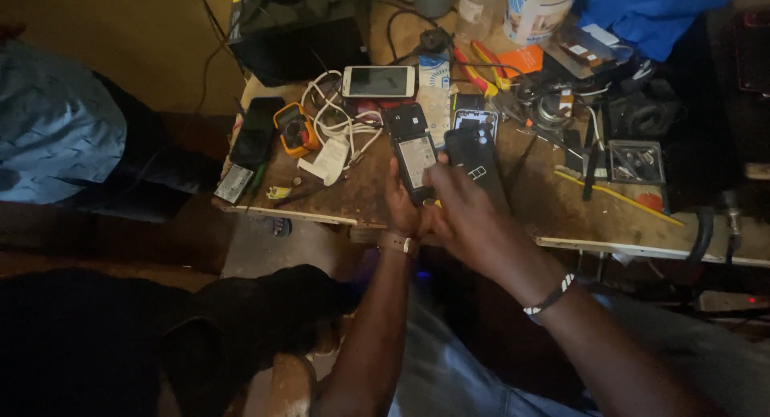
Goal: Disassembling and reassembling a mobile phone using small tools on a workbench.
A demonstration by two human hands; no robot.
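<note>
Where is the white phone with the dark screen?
In the head view, the white phone lies flat near the far edge of the cluttered table, left of centre, just behind the tangle of white cables and beyond both hands.

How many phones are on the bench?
5 that I can tell: a white phone lying flat at the back, a black one at the left, an opened one in the left hand, a dark one under the right hand, another behind it. Clutter may hide more.

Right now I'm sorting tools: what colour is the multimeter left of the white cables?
Orange with a dark face: the multimeter, head view.
</note>
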